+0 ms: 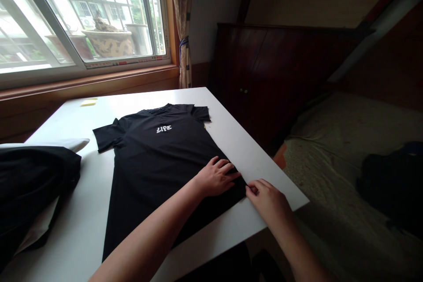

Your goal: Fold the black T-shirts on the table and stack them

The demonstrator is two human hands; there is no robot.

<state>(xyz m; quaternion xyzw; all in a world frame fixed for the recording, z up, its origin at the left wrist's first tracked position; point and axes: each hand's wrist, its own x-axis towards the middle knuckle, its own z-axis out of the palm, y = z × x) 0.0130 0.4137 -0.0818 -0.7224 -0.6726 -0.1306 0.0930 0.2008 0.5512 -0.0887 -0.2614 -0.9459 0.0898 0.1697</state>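
Resting the left hand (216, 178), fingers loosely spread and gripping nothing, on the right side of a black short-sleeved fabric T-shirt (158, 158) with white lettering (164, 129) on its chest, while pinching its near right hem corner between the closed fingers of the right hand (269, 198). Handling the T-shirt laid flat across a smooth white counter (228, 224), apart from a bunched heap of black and white fabric (36, 172) at left.

Open table (233, 141) right of black shirt (145, 158); clothing pile (36, 176) obstructs left.
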